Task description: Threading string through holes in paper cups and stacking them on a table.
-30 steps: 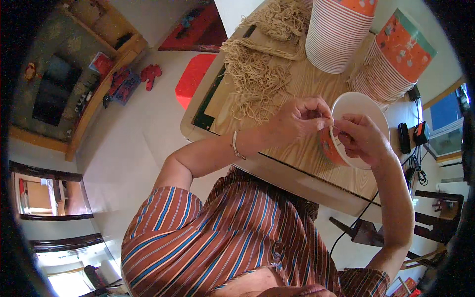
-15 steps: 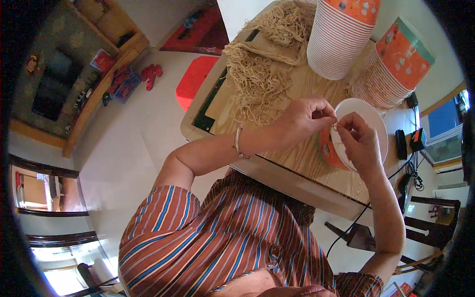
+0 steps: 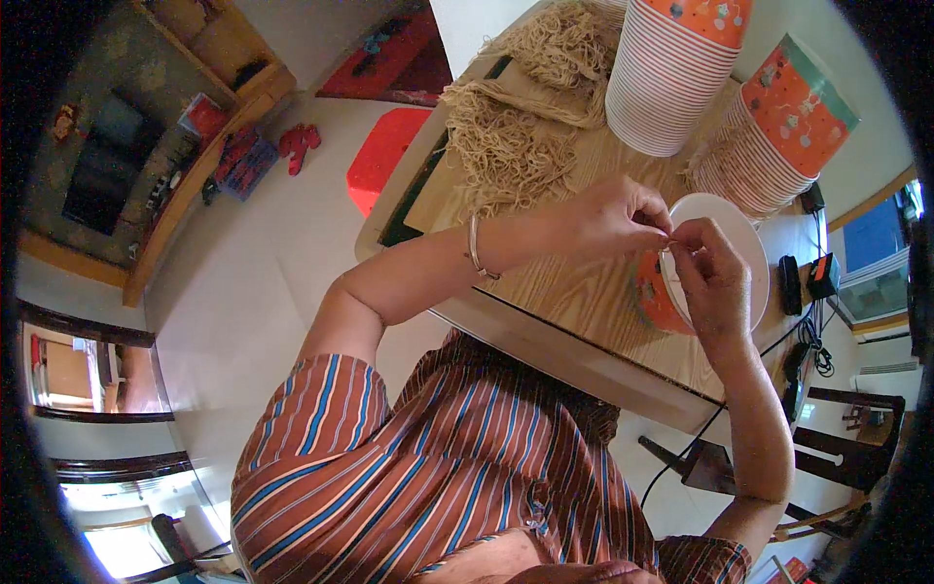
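Note:
My left hand [image 3: 628, 222] and my right hand [image 3: 715, 277] meet fingertip to fingertip above a paper bucket. Both are closed in a pinch on a thin tan string [image 3: 668, 246], mostly hidden by the fingers. Just beneath them, the paper bucket [image 3: 654, 294] has an orange printed side and a white inside; my right hand covers part of its rim. Left of the hands, a tangled heap of tan string [image 3: 506, 156] lies on the wooden table [image 3: 584, 316], with a second string heap [image 3: 562, 47] behind it.
A tall stack of nested paper buckets [image 3: 671, 83] stands at the back. Another stack [image 3: 773, 131] leans to its right. Black cables and adapters [image 3: 808, 326] lie along the table's right side. A red stool [image 3: 382, 156] stands left of the table.
Both hands have drawn closer together at the fingertips, and my left hand has moved slightly right. The strand between them shows less. The paper bucket has shifted slightly right.

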`<move>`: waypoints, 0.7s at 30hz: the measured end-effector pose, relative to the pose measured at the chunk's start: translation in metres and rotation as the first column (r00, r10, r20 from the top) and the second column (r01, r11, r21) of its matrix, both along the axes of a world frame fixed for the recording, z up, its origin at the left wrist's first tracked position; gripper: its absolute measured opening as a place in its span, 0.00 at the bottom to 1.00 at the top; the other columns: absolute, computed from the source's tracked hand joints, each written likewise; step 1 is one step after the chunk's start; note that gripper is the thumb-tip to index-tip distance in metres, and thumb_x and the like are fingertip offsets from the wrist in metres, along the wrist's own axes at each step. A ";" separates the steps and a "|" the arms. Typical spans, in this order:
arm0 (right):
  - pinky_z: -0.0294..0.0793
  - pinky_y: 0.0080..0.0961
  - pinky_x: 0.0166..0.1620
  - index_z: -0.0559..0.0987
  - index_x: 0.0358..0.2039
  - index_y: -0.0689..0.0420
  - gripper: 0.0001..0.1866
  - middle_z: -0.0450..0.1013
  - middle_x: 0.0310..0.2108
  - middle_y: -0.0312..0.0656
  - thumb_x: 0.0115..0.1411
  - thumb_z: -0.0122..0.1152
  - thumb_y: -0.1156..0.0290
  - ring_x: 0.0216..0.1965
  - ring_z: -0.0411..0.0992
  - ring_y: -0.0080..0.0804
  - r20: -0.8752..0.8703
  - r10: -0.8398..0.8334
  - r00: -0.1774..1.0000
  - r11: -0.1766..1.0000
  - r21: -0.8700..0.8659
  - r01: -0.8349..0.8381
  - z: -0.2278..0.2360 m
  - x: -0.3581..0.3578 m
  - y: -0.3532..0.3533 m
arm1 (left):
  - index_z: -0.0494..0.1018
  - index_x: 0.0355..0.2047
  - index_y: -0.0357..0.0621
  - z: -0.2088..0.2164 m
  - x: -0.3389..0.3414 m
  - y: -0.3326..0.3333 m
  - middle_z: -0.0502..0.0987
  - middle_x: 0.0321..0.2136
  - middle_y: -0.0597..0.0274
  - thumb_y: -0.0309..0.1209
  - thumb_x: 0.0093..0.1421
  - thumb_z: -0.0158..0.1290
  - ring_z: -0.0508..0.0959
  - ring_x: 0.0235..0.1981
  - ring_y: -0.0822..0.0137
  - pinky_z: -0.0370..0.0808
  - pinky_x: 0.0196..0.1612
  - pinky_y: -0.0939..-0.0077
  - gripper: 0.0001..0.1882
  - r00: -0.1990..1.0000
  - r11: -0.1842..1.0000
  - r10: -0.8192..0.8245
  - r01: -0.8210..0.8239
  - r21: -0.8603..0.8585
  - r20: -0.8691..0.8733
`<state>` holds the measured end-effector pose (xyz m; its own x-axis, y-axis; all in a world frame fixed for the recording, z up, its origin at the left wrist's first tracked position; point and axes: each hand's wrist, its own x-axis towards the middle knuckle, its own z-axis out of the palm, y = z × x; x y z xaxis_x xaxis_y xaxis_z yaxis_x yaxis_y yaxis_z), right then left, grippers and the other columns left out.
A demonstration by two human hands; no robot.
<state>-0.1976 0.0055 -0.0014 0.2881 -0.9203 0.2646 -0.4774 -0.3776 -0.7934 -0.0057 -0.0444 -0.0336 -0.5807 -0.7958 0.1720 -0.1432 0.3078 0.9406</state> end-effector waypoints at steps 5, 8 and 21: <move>0.71 0.21 0.33 0.75 0.34 0.59 0.03 0.73 0.26 0.38 0.58 0.57 0.78 0.27 0.70 0.21 0.021 -0.017 1.000 1.000 0.012 0.017 0.002 -0.001 -0.002 | 0.78 0.35 0.40 0.003 0.002 -0.007 0.76 0.24 0.72 0.32 0.59 0.57 0.74 0.25 0.81 0.73 0.26 0.83 0.09 0.993 0.976 -0.108 0.115 0.185 -0.047; 0.71 0.21 0.32 0.75 0.33 0.59 0.02 0.74 0.26 0.37 0.58 0.58 0.77 0.26 0.69 0.20 -0.004 -0.021 1.000 0.999 0.037 0.021 0.001 -0.002 -0.005 | 0.78 0.36 0.41 0.013 0.004 -0.006 0.76 0.24 0.72 0.32 0.59 0.57 0.74 0.24 0.81 0.74 0.26 0.83 0.09 0.994 0.957 -0.111 0.103 0.270 0.016; 0.71 0.22 0.31 0.73 0.29 0.60 0.06 0.72 0.22 0.38 0.57 0.61 0.74 0.25 0.70 0.21 -0.010 -0.055 0.998 0.993 0.100 0.056 -0.004 -0.002 -0.011 | 0.78 0.39 0.42 0.005 0.007 -0.006 0.78 0.26 0.70 0.33 0.60 0.56 0.75 0.24 0.79 0.73 0.28 0.84 0.10 0.972 0.930 -0.195 0.227 0.291 -0.134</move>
